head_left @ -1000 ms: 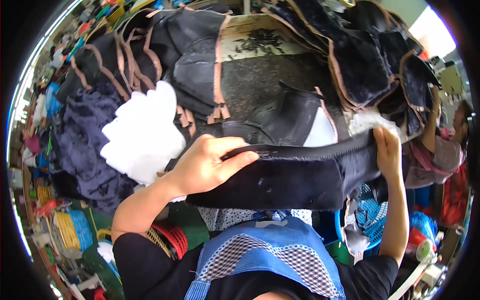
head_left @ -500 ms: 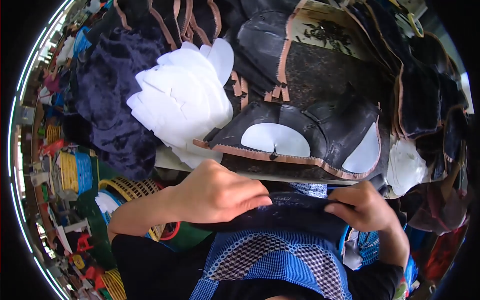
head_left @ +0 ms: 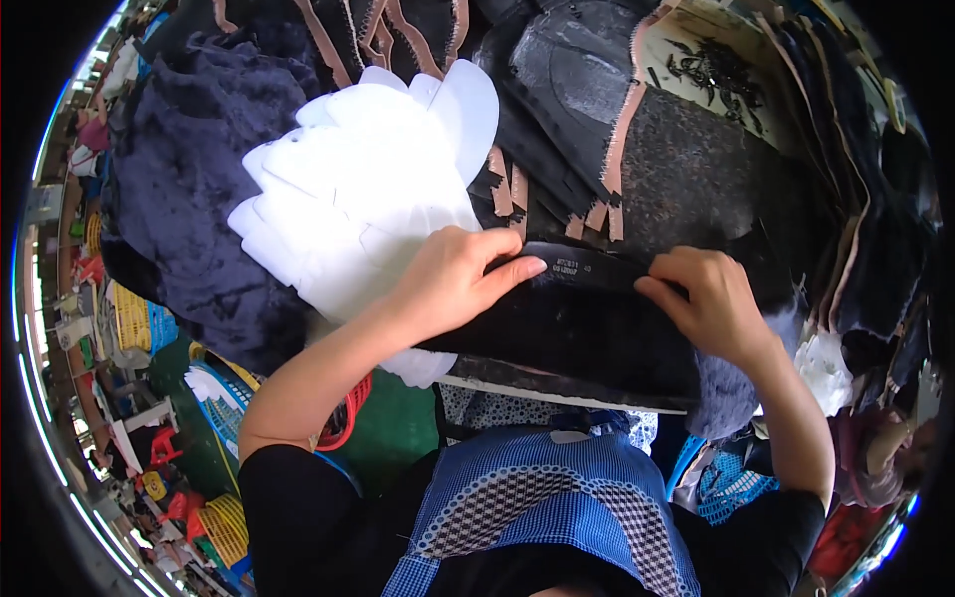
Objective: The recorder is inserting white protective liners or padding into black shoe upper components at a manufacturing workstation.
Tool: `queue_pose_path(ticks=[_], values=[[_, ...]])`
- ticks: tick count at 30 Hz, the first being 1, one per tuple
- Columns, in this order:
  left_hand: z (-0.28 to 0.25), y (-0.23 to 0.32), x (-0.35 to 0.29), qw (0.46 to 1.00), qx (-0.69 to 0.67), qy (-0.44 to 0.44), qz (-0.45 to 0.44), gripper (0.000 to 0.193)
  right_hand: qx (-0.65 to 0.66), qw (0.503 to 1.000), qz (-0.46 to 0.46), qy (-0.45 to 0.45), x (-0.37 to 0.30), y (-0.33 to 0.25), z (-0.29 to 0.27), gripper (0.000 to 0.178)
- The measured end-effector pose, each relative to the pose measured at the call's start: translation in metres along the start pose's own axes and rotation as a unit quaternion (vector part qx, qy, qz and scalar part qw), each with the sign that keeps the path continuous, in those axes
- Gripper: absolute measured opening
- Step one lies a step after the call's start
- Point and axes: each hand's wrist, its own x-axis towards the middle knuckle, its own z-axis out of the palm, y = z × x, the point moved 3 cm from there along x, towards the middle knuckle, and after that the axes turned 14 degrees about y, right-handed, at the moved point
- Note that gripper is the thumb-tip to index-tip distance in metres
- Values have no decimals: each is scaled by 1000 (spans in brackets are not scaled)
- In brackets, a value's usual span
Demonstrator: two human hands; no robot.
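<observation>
My left hand (head_left: 463,274) pinches the upper edge of a black shoe-upper piece (head_left: 597,323) between thumb and fingers. My right hand (head_left: 711,298) grips the same edge farther right, so the piece is stretched between both hands over the table's front edge. Greyish-blue plush (head_left: 731,383) shows at its lower right. Just left of my left hand lies a fanned pile of white curved stiffener sheets (head_left: 358,189). Whatever lies directly beneath the held piece is hidden.
Black upper pieces with tan zigzag edging (head_left: 567,90) lie at the back of the dark worktable (head_left: 696,189). Dark plush fabric (head_left: 199,199) is heaped at the left. More black pieces (head_left: 856,189) hang at the right. A red basket (head_left: 348,413) stands below the table.
Both hands have lifted the black piece up and forward from my lap onto the table's front. The upper with white inserts that lay there is now out of sight.
</observation>
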Motion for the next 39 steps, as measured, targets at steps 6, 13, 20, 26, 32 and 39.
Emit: queue_pose_path(ticks=[6, 13, 20, 26, 32, 39], values=[[8, -7, -1, 997, 8, 42, 56, 28, -6, 1000, -1, 18, 0, 2, 5, 16], [14, -4, 1, 992, 75, 51, 85, 28, 44, 998, 36, 6, 4, 6, 2, 12], [16, -3, 0, 991, 89, 48, 92, 26, 54, 997, 49, -17, 6, 10, 3, 12], [17, 2, 3, 988, 124, 41, 78, 27, 63, 996, 67, -15, 11, 13, 8, 14], [17, 10, 14, 984, 168, 10, 64, 29, -122, 990, -30, 59, 31, -1, -1, 33], [3, 25, -18, 959, 50, 239, 144, 26, 108, 993, -37, 20, 31, -28, 17, 22]])
